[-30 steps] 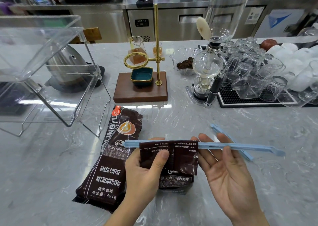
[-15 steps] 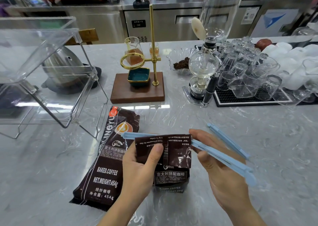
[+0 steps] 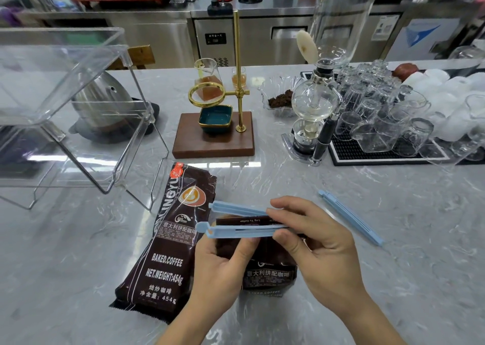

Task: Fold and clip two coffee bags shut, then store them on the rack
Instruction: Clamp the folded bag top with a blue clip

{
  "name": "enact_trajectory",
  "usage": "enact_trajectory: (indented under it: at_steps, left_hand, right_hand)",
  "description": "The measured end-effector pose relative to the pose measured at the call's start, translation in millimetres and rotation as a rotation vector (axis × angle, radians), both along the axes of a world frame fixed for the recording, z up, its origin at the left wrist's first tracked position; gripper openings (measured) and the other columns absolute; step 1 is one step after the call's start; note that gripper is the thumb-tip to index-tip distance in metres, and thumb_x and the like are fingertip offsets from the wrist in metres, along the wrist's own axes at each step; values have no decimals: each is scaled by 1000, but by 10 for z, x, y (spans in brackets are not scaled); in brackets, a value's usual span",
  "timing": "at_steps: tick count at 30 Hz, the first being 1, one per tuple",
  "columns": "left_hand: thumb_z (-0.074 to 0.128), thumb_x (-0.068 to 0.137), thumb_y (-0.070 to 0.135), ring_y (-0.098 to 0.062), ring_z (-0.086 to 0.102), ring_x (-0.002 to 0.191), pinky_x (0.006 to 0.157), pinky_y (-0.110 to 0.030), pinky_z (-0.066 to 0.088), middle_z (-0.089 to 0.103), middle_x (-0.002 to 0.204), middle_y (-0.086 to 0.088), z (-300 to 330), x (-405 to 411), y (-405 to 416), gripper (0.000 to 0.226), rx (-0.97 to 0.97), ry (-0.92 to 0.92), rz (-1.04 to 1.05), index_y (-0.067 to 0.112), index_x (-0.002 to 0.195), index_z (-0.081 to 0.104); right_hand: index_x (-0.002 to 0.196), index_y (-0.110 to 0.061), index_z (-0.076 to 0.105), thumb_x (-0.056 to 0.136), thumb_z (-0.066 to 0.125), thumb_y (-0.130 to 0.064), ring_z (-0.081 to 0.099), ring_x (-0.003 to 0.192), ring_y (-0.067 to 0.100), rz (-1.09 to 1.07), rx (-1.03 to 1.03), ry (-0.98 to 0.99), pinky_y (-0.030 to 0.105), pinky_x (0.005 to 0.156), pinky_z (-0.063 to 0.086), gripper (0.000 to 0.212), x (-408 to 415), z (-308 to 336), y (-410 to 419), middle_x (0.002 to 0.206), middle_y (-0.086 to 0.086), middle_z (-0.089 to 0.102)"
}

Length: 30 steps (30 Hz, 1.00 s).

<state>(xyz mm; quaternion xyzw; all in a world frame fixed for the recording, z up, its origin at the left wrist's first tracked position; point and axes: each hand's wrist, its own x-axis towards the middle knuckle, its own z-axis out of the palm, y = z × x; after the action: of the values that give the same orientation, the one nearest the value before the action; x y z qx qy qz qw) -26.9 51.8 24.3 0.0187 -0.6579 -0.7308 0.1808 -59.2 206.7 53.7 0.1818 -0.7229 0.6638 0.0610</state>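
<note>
Head view: left hand (image 3: 220, 263) grips folded bag (image 3: 262, 255); right hand (image 3: 315, 242) pinches clip (image 3: 236, 222), arms apart. Squeeze toward 9 o'clock tip, keeping fold flat.

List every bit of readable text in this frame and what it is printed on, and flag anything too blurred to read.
"BAKED.COFFEE": flat coffee bag.
"NET.WEIGHT:454g": same bag.
"烘炒咖啡" and "净含量: 454g": same bag, low down.
"意大利拼配咖啡": same bag, middle band.
Large brand lettering ending "...LINGYU": same bag's left edge, start unclear.
"意大利拼配咖啡": held coffee bag; its folded top reads "Ling Yu Coffee", inverted.
Small print on both bags, fridge display, paper notice: too blurred.
</note>
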Motion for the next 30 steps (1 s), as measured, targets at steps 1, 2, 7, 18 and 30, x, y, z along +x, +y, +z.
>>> enact_trajectory:
  at_steps: [1, 2, 7, 18, 30]
  left_hand:
    - [71, 86, 18, -6, 76, 90, 77, -13, 55, 81, 96, 6, 8, 4, 1, 13, 2, -2, 2, 17, 98, 77]
    - [71, 85, 20, -6, 76, 90, 76, -14, 56, 81, 95, 5, 6, 7, -2, 15, 6, -5, 1, 15, 97, 76]
    - [77, 82, 20, -9, 77, 89, 75, -15, 56, 81, 96, 1, -36, 14, -32, 21, 3, -36, -28, 7, 98, 75]
    - [75, 80, 20, -2, 76, 89, 75, -12, 57, 81, 94, 13, 30, 51, -28, 21, 38, 3, -91, 34, 95, 81]
    - [76, 84, 47, 0, 75, 90, 76, -12, 56, 80, 95, 18, 98, 55, -34, 16, -24, 1, -103, 39, 97, 79]
  right_hand:
    - [113, -24, 76, 85, 74, -21, 67, 109, 19, 6, 4, -7, 23, 89, 53, 29, -5, 8, 13, 114, -4, 71]
    - [115, -30, 74, 84, 75, -21, 67, 110, 19, 18, 8, -24, 27, 90, 54, 33, -9, 19, 24, 113, -6, 72]
    - [119, -43, 68, 78, 77, -15, 72, 96, 16, 78, 13, -132, 25, 82, 58, 51, -52, 123, 54, 102, -7, 75]
    - [118, -37, 69, 75, 80, -14, 72, 96, 19, 79, 74, -121, 30, 86, 57, 50, -51, 216, 18, 97, -5, 75]
    - [113, -41, 65, 73, 81, -21, 72, 96, 20, 117, 124, -174, 42, 82, 57, 47, -70, 290, 50, 96, -4, 77]
